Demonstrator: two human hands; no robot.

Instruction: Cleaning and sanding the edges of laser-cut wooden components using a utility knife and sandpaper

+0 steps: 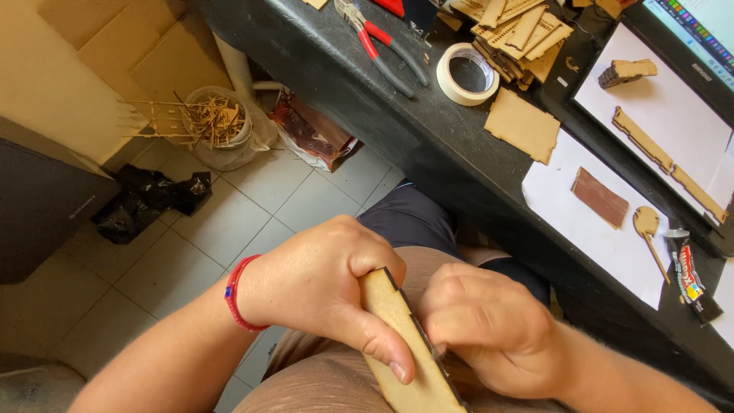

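Black surface (321, 46) stands beside the lap, over pale floor tiles. Left hand (321, 294) clamps a laser-cut wooden panel (401, 344) over the thigh; right hand (485, 325), fist closed, works its dark edge. Slipping could snap the thin panel or scrape fingers.

In front of me runs a dark worktop (428, 145). On it lie red-handled pliers (382, 46), a roll of pale masking tape (467, 73), a heap of laser-cut wooden pieces (520, 34), a flat notched wooden panel (522, 125), white paper sheets (589, 229) and a small glue tube (690, 277).
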